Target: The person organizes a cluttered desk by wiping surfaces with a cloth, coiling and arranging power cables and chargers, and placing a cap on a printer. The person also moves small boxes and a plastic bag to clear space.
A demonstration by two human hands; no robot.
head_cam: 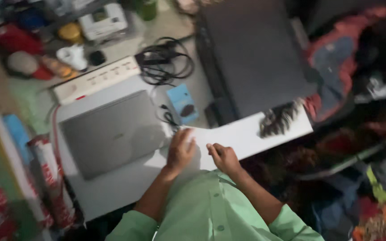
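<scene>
1. Hands are meeting over a long white sheet (246, 134) that is lying slantwise across the middle of the scene, its right end rising toward the far right.
2. The left hand (179, 151) is pressing flat on the sheet's near-left end, fingers spread apart, palm down, nothing clamped in it.
3. The right hand (223, 158) is resting just beside it on the sheet's near edge, fingers curled loosely; whether they are pinching the edge, I cannot tell.
4. A dark tuft of fibres (279, 119) is sitting on the sheet near its right end, well apart from both hands.
5. A closed grey laptop (112, 134) is lying to the left on a white tabletop (117, 189), its right edge close to the left hand.
6. A blue box (182, 103) and tangled black cables (164, 62) are crowding the far side of the sheet, beside a white power strip (97, 80).
7. A large dark flat case (255, 53) is bordering the sheet's far edge.
8. Open room is remaining mostly on the bare stretch of sheet between the right hand and the tuft.
</scene>
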